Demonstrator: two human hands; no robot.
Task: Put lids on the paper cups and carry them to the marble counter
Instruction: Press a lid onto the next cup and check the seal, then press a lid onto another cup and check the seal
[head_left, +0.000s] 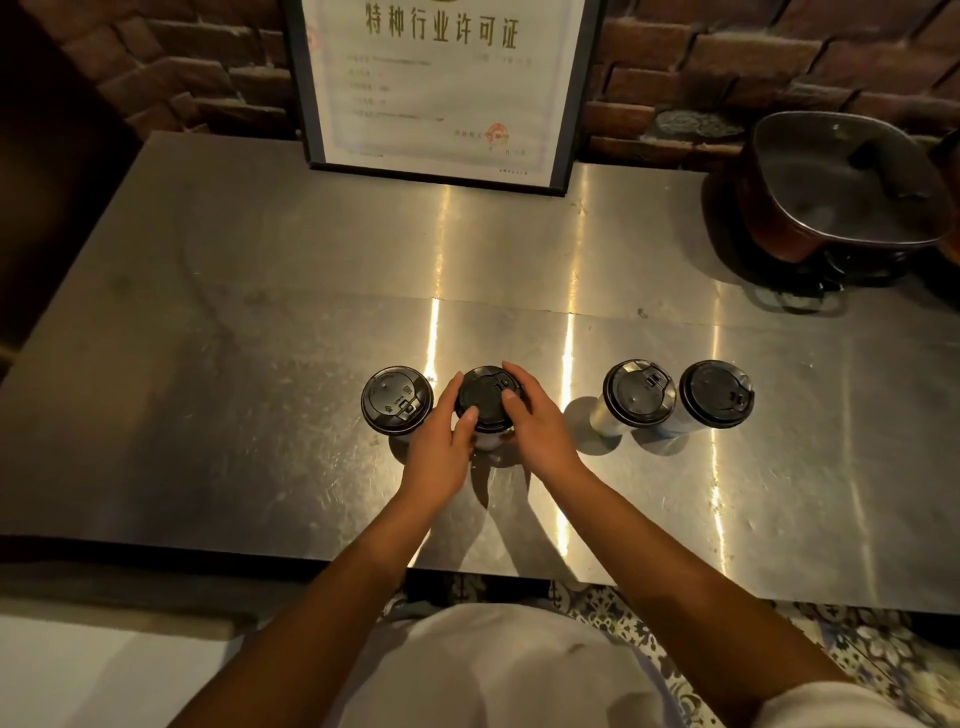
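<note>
Several white paper cups with black lids stand in a row on the steel table. Both my hands are on the second cup from the left. My left hand grips its left side, thumb on the lid. My right hand curls round the right side, thumb and fingers pressing on the lid's rim. A lidded cup stands just left of my left hand. Two more lidded cups stand close together to the right.
A framed certificate leans against the brick wall at the back. A dark pot with a glass lid sits on the table's far right. The table's near edge runs just before my body; patterned floor tiles show below.
</note>
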